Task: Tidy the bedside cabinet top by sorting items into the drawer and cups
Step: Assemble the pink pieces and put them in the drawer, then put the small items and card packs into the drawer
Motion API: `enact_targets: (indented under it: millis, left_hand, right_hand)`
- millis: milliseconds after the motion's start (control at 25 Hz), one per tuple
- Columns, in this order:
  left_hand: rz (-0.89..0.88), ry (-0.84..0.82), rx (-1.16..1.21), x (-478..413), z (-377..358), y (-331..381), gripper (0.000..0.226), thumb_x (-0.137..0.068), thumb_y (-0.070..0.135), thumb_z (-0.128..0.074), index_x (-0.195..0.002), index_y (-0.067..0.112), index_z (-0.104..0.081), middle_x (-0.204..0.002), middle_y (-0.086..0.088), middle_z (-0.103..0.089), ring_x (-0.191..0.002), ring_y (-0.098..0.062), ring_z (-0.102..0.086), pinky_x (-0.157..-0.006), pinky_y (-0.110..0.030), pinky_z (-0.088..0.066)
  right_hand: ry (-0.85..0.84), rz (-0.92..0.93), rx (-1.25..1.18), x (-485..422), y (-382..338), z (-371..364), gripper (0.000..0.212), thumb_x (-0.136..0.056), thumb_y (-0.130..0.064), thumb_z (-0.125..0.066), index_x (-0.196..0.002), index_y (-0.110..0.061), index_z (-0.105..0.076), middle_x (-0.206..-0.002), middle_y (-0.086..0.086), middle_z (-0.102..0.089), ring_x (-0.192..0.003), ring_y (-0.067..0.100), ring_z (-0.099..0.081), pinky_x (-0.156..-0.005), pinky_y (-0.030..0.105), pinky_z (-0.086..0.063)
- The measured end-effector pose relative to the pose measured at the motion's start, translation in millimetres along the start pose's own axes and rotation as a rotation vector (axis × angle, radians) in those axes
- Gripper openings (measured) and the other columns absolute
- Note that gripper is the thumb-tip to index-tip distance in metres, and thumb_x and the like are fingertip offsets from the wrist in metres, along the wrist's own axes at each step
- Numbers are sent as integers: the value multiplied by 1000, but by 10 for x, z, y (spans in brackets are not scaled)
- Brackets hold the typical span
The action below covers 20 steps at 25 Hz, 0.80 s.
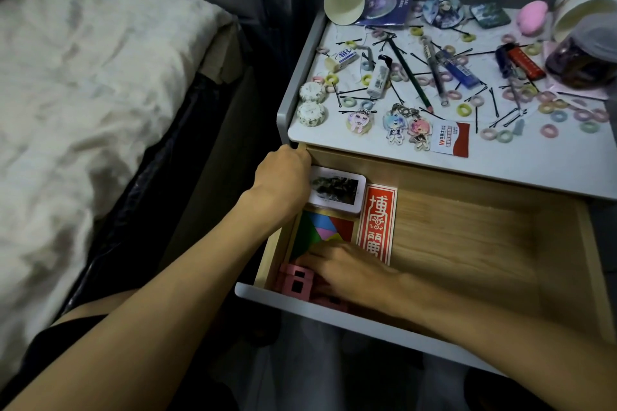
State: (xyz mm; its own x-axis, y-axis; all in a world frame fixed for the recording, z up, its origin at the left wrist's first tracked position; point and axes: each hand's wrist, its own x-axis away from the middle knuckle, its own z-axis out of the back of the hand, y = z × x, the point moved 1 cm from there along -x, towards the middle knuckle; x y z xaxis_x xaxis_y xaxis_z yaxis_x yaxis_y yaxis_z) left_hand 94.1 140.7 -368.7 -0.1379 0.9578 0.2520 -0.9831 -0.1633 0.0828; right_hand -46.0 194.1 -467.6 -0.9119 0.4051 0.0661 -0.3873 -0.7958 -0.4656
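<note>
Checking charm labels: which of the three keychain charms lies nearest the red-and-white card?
The pink-haired charm, rightmost of the three, right beside the card; the blue-haired charm and the lilac charm lie further left.

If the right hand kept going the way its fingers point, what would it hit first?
The right hand would likely meet the pink blocks first, then the drawer's left wall; depth is unclear.
</note>
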Motion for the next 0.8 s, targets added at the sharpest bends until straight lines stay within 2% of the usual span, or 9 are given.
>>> enact_targets:
  millis: [80,200,400,520,640,800]
  left_hand:
    - [0,7,3,-6,0,-3,19,-96,6,-46,-113,2,-55,-111,-17,-52,-81,-23,-44,-68,-31,-40]
    - [-6,15,0,-12,-3,-4,17,-96,6,-47,-111,3,-56,-97,-11,-46,-78,-22,-42,-66,-31,-40]
    - [-19,15,-2,-43,-15,-15,16,-95,8,-49,-109,4,-58,-79,-3,-33,-75,-20,-43,-62,-31,-39]
    - [-4,6,2,-45,-9,-19,16,-95,8,-49,-110,5,-56,-89,-6,-42,-77,-21,-45,-63,-32,-41]
    - [10,3,-4,-35,3,-20,18,-95,7,-48,-112,4,-56,-91,-9,-40,-78,-22,-43,-65,-32,-40]
    - [25,-14,-20,-28,2,-12,23,-95,7,-47,-117,2,-53,-113,-18,-52,-85,-27,-50,-67,-33,-41]
  right_hand:
    - [32,20,13,-34,-15,-28,31,-88,-15,-65,-119,-13,-65,-104,7,-66,-99,23,-63,-87,37,-52]
    - [62,52,1,-98,-30,-57,29,-85,-8,-68,-114,-9,-68,-102,10,-68,-96,26,-64,-85,38,-54]
    - [46,-16,-136,-120,21,-77,33,-88,-10,-66,-120,-12,-65,-115,5,-65,-110,17,-59,-97,29,-46]
    - [38,-67,-223,-122,29,-84,28,-89,-13,-66,-117,-15,-66,-111,1,-63,-105,13,-58,-94,28,-48]
    - [18,-84,-248,-122,13,-97,22,-90,-15,-64,-112,-16,-67,-107,-2,-60,-99,11,-57,-89,26,-48]
    - [-23,-98,-251,-126,1,-85,22,-89,-17,-65,-112,-17,-65,-107,-3,-57,-98,11,-55,-89,29,-49]
